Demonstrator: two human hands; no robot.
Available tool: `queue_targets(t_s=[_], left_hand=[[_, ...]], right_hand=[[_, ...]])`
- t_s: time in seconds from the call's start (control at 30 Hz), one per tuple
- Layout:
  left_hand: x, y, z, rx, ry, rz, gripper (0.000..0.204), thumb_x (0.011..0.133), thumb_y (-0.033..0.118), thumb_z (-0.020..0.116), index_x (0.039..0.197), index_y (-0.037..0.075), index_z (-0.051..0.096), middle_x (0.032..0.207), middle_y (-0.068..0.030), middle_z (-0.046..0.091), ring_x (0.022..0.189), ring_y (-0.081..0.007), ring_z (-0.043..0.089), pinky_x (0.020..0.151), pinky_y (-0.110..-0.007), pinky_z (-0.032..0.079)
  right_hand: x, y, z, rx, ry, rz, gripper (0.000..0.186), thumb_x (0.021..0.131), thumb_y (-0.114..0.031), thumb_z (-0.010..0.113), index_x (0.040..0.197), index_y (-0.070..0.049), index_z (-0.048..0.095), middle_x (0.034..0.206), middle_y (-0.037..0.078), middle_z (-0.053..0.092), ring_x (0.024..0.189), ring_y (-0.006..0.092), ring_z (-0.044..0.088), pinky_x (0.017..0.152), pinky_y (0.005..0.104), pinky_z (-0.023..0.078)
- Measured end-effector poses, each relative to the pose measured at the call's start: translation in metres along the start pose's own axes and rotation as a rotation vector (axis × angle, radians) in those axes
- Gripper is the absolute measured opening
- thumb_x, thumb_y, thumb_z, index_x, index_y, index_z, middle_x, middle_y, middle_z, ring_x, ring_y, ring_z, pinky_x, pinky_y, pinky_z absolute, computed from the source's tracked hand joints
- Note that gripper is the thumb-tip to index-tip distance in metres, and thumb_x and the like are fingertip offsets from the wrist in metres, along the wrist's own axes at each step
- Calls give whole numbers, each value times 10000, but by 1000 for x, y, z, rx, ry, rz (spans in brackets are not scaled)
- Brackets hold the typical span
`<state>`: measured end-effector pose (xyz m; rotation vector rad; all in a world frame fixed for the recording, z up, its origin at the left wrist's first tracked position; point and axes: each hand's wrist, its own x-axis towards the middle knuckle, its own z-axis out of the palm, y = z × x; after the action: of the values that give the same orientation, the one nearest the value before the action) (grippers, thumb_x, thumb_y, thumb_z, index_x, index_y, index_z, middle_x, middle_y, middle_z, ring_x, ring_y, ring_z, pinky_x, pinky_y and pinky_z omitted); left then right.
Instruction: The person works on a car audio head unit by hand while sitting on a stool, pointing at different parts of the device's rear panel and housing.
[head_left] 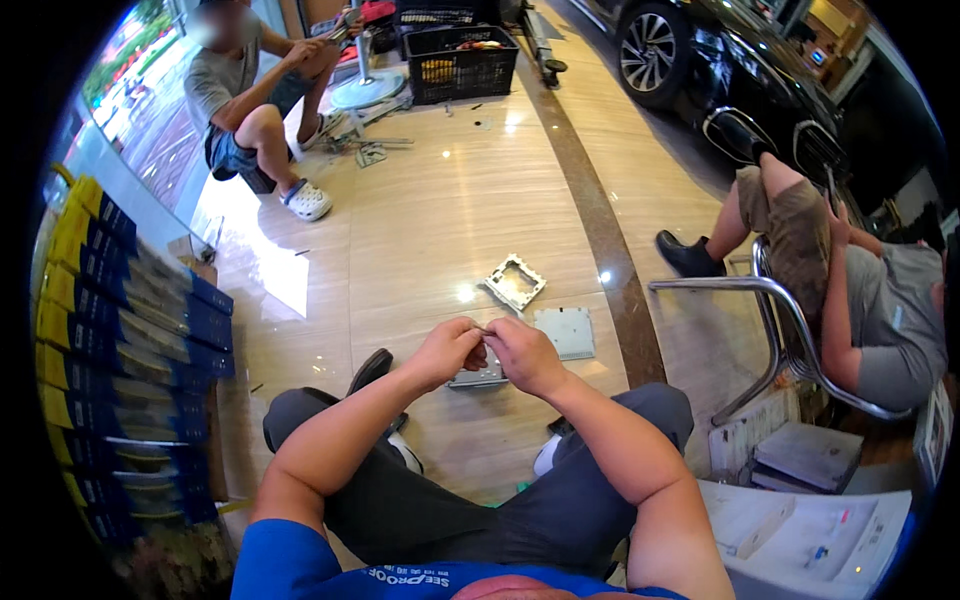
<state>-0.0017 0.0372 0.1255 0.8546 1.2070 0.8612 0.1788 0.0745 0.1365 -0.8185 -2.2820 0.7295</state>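
Observation:
My left hand (456, 348) and my right hand (522, 355) meet in front of me, fingers closed around a small thin dark piece (483, 331) too small to make out. Directly below them is a grey metal box (475, 379), partly hidden by my hands. Just beyond lies a square white frame (515, 283) with an open middle, and to its lower right a flat silver plate (564, 334) rests on the tiled floor.
Blue-and-yellow boxes (125, 330) line the left. A crouching person (225, 95) works by metal parts (370, 152) and a black crate (460, 75). Another person (880, 310) sits on a chrome chair beside a black car (700, 60). White panels (790, 530) lie at lower right.

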Motion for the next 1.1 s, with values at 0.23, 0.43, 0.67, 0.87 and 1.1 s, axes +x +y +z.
queue_targets(t_s=[0.23, 0.43, 0.67, 0.87, 1.1], left_hand=[[18, -18, 4, 84, -62, -66, 200, 1021, 176, 471, 1022, 9, 580, 842, -82, 629, 748, -191, 666, 685, -318, 563], [13, -22, 1, 154, -67, -86, 212, 1021, 196, 502, 983, 7, 591, 838, -76, 647, 740, -151, 642, 673, -297, 552], [19, -23, 20, 96, -106, -73, 187, 1032, 170, 479, 1020, 8, 571, 869, -76, 632, 788, -177, 646, 734, -321, 568], [11, -21, 16, 80, -121, -67, 185, 1037, 167, 472, 1000, 13, 568, 862, -74, 632, 785, -172, 645, 725, -319, 564], [9, -12, 26, 134, -132, -65, 201, 1036, 190, 492, 973, 21, 581, 861, -63, 639, 744, -146, 640, 695, -301, 554]], right_hand=[[-9, 12, -4, -18, -70, 92, 114, 935, -169, 580, 970, -61, 590, 921, 153, 627, 829, 376, 628, 672, 460, 511], [-18, 20, -1, -17, -75, 115, 125, 939, -184, 577, 981, -67, 592, 941, 149, 635, 850, 383, 625, 697, 469, 510], [-27, 19, -18, -8, -63, 89, 120, 934, -167, 592, 995, -66, 609, 929, 140, 641, 845, 362, 635, 702, 441, 521], [-26, 12, -16, 22, -47, 68, 115, 919, -137, 608, 1011, -71, 627, 943, 139, 644, 843, 353, 641, 690, 429, 520], [-29, 9, -20, -7, -82, 110, 118, 913, -102, 614, 1019, -50, 612, 928, 157, 640, 838, 366, 635, 696, 424, 513]])
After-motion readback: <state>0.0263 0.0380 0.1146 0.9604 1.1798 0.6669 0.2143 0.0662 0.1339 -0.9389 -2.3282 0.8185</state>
